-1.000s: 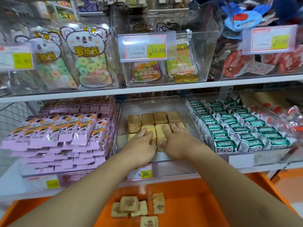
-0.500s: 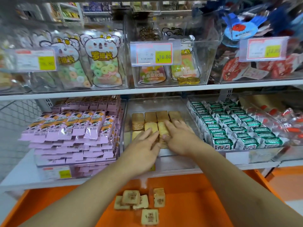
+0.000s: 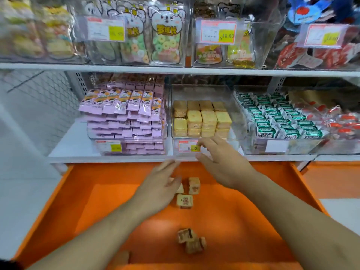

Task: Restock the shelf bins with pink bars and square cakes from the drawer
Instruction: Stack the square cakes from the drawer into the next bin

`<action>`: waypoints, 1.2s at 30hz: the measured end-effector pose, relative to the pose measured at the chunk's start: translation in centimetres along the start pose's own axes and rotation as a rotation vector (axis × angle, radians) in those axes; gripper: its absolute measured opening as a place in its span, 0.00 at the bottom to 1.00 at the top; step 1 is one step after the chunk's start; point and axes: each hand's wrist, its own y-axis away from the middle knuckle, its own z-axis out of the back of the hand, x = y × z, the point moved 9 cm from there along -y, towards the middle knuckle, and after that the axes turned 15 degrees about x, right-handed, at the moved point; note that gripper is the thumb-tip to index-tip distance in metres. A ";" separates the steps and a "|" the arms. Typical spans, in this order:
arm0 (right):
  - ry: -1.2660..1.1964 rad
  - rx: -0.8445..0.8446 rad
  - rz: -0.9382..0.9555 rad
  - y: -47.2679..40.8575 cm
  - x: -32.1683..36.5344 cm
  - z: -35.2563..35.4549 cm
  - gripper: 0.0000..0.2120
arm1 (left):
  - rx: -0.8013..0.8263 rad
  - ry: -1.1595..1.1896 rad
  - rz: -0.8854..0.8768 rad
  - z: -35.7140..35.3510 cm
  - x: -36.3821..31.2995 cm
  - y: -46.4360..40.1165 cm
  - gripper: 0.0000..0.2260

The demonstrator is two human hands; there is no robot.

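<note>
Stacked square cakes [image 3: 202, 118] fill the clear middle bin [image 3: 236, 114] on the lower shelf. Pink bars [image 3: 124, 112] are piled in the clear bin to its left. Below, the orange drawer [image 3: 97, 201] holds several loose square cakes [image 3: 185, 200], with a second small cluster of cakes [image 3: 191, 240] nearer me. My left hand [image 3: 161, 184] hovers flat and empty over the drawer's far cakes, partly hiding some. My right hand [image 3: 218, 158] is out in front of the middle bin's price label, fingers spread, holding nothing.
Green-wrapped snacks [image 3: 276, 117] fill the bin to the right, with red-wrapped sweets [image 3: 339, 121] beyond. The upper shelf [image 3: 175, 70] carries clear bins of candy bags with price tags. A wire mesh panel stands at the left.
Both hands have left the cakes in the middle bin and drawn back toward me. The left hand has dropped over the drawer's cakes; the view has tilted down.
</note>
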 end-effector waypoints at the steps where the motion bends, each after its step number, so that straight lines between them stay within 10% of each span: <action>1: -0.006 0.038 -0.007 -0.2 0.0 -1.4 0.19 | 0.021 -0.026 0.032 -1.0 1.6 -0.2 0.24; 11: 0.071 0.449 -0.240 -6.3 -10.2 -17.7 0.33 | 0.255 -0.081 0.265 -8.7 13.2 -5.3 0.28; 22: -0.106 0.387 -0.263 -11.9 -17.2 -26.6 0.42 | 0.325 -0.237 0.308 -14.1 20.4 -13.5 0.35; 36: -0.245 0.243 -0.387 -11.0 -17.5 -25.2 0.14 | 0.170 -0.255 0.361 -12.1 20.0 -12.0 0.28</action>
